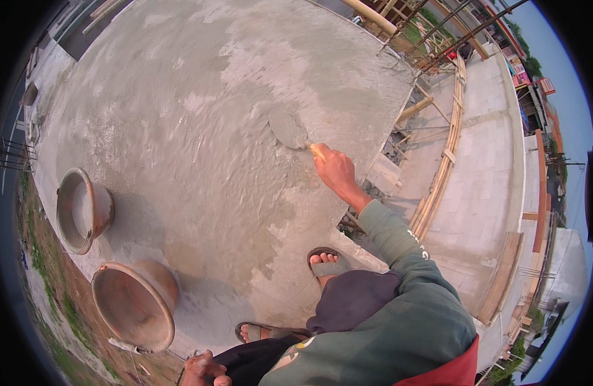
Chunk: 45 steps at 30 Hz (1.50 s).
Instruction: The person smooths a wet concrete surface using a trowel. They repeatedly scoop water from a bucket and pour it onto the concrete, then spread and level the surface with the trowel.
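My right hand (335, 172) grips the wooden handle of a trowel (287, 128), whose wet, cement-coated blade lies on the grey wet cement surface (148, 77). My left hand (203, 370) is low at the bottom edge, partly out of view, its fingers curled; what it holds, if anything, I cannot make out. Above and left of that hand is a worn round bucket (134, 302) with a reddish inside and a dull rim. Another bucket (84, 209), with grey residue inside, stands farther up on the left.
My sandalled feet (325, 264) stand near the slab's right edge. Beyond that drop are bundled bamboo poles (441, 186), boards (502, 276) and a pale block surface (476, 141). Bamboo and bars (438, 35) jut at the upper right. Rebar (13, 154) rises at the left edge, with ground below.
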Motion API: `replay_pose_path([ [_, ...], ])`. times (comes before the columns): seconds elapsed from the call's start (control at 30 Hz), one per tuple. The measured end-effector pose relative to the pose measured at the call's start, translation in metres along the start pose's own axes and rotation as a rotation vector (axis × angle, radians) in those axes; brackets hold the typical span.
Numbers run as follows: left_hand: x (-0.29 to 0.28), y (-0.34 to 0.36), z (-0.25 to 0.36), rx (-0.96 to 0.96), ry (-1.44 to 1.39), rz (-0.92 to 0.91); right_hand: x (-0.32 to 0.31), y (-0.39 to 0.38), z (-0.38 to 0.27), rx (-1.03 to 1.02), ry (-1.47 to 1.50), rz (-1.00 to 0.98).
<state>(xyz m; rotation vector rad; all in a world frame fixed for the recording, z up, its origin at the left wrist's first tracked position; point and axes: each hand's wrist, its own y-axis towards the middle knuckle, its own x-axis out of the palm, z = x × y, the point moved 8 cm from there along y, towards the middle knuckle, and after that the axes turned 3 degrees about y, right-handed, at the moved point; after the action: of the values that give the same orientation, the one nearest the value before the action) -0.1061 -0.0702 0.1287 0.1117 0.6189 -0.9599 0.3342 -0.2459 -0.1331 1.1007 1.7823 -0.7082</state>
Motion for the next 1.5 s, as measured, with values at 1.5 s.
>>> replay_pose_path([
  [1.5,0.032,0.060,-0.046,-0.537,0.300,-0.073,-0.061,0.257,0.097,-0.128,-0.081,-0.043],
])
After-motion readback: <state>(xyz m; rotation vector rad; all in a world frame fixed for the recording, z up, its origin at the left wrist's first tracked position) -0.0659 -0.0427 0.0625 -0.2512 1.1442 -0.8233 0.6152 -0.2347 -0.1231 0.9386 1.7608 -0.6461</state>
